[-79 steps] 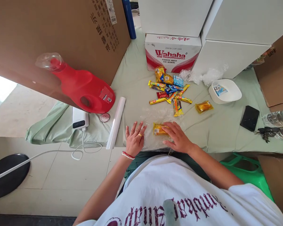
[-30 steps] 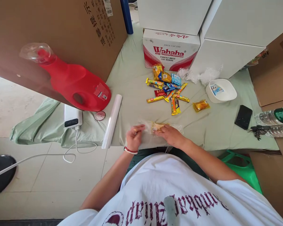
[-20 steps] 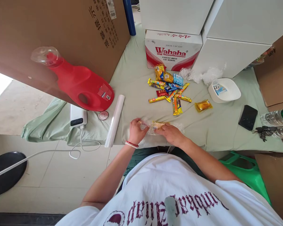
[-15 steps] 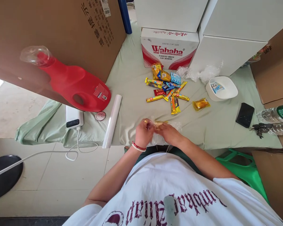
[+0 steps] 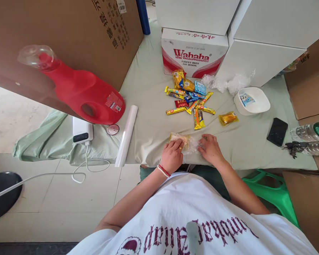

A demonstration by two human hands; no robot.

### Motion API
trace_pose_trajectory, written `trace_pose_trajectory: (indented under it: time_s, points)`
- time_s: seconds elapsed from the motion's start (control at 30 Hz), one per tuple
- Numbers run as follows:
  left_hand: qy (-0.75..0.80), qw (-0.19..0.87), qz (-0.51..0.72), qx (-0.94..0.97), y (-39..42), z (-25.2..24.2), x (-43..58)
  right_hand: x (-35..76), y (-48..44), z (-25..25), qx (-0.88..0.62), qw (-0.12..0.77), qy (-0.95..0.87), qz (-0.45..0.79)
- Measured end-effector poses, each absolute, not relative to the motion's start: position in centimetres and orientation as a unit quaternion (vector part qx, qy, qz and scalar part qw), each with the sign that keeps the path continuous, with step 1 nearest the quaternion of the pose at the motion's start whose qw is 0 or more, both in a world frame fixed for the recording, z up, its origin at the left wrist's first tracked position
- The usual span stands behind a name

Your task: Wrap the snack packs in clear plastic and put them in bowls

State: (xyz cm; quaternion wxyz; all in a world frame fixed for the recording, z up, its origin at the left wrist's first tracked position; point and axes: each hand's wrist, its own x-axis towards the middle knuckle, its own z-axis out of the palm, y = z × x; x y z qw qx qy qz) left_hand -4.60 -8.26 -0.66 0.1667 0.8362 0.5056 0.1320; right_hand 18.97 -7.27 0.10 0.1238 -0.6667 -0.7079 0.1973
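A yellow snack packet wrapped in clear plastic film (image 5: 184, 142) lies on the pale green cloth (image 5: 250, 141) near the front edge. My left hand (image 5: 172, 159) presses down on the packet's left end with bent fingers. My right hand (image 5: 211, 150) rests on the loose film at the packet's right end, fingers bent and pinching it. A pile of several small snack packets (image 5: 190, 99) lies further back, and one yellow packet (image 5: 228, 118) lies apart to the right.
A roll of clear film (image 5: 127, 135) lies left of my hands. A red jug (image 5: 79, 91), a white power bank (image 5: 82, 129), a Wahaha box (image 5: 193, 55), a white bowl (image 5: 257, 106), a black phone (image 5: 277, 131), keys and bottles (image 5: 308, 140) surround the cloth.
The film was flat under my spread hands; it is now gathered round the yellow packet. My left hand moved right onto the packet, my right hand shifted right to the film's end.
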Motion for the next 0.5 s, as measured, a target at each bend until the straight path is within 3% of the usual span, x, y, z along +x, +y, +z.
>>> trace_pose_trajectory:
  time_s: [0.2,0.33,0.5]
  points:
    - [0.495,0.143,0.129,0.847,-7.9,-0.8,-4.2,14.9,-4.4,2.9,-0.619,0.184,-0.700,0.305]
    - [0.496,0.155,0.138,0.843,-8.3,-0.8,-4.7,9.6,-2.5,3.3,-0.586,0.108,-0.760,0.259]
    - [0.512,0.165,0.256,0.803,-10.1,-1.4,-9.1,7.0,-3.4,1.9,-0.540,0.046,-0.817,0.195]
